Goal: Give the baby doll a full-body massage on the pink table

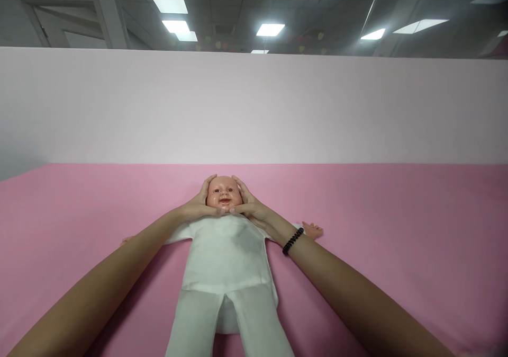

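Note:
A baby doll with a white cloth body lies on its back on the pink surface, its face up and its arms spread out to the sides. My left hand is wrapped round the left side of the doll's head, with the thumb under the chin. Around the right side of the head curls my right hand, its thumb meeting the chin close to the other thumb. A black coiled band circles my right wrist. My forearms partly cover the doll's arms.
The pink surface stretches out on both sides of the doll. A pale upright panel stands along its far edge. Beyond it are a door frame at the left and ceiling lights.

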`<state>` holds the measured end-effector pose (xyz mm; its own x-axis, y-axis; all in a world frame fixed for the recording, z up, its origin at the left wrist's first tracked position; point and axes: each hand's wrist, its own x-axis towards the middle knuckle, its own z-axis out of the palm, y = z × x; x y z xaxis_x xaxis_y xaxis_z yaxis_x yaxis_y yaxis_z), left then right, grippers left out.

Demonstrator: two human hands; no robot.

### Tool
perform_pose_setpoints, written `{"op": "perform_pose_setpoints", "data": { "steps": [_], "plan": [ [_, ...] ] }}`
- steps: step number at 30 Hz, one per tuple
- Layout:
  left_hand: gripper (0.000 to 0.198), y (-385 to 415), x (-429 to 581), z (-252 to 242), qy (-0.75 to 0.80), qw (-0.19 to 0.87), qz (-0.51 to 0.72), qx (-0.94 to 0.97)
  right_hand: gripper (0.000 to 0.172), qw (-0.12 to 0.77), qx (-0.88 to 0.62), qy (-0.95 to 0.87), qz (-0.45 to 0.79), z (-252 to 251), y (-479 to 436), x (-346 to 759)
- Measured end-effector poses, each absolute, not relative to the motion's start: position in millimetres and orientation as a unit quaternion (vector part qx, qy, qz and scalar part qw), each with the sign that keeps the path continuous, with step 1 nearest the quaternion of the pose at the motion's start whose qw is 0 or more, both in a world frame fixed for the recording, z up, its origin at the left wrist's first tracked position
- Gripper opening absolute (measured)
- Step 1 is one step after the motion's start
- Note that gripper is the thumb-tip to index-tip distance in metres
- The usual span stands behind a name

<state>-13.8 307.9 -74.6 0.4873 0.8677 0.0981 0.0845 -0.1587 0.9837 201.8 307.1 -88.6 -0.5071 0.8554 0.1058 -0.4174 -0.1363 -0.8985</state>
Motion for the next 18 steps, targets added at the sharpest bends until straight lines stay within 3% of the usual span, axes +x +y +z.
{"op": "perform_pose_setpoints", "data": {
  "steps": [14,18],
  "plan": [
    [0.124,306.2,-12.2,-72.7,0.349,0.556,0.367,0.659,0.119,0.436,-0.242,-0.494,0.712,-90.7,310.3,201.5],
    [0.124,307.6,-12.9,-70.8,0.343,0.564,0.365,0.656,0.114,0.436,-0.233,-0.488,0.719,-92.8,314.5,202.1]
  ]
}}
